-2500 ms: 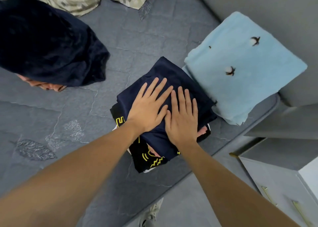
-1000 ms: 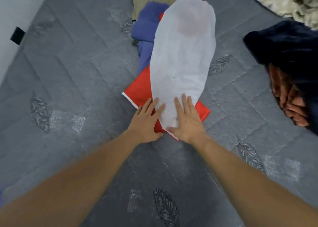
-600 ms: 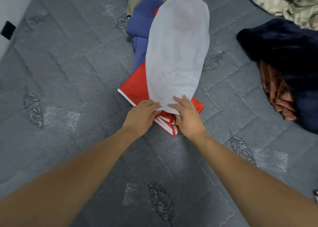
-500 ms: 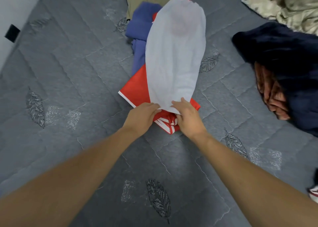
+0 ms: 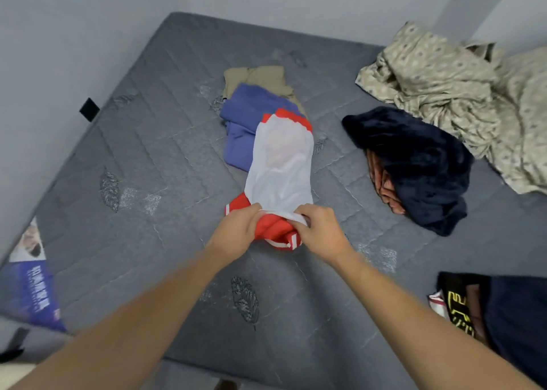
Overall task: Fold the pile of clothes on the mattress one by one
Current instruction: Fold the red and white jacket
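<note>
Two hands were seen: the near edge of the white garment (image 5: 281,164) was pinched by the curled fingers of the left hand (image 5: 236,235) and right hand (image 5: 321,232). It was laid over a red garment (image 5: 273,229) on the mattress (image 5: 148,158), beside a blue garment (image 5: 245,120).

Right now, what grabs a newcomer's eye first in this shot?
The red and white garment at the middle of the grey mattress, with the left hand and right hand both gripping its near end. Behind it lie a blue garment and a tan one. To the right sits a dark navy blanket, with a crumpled patterned sheet beyond it.
</note>
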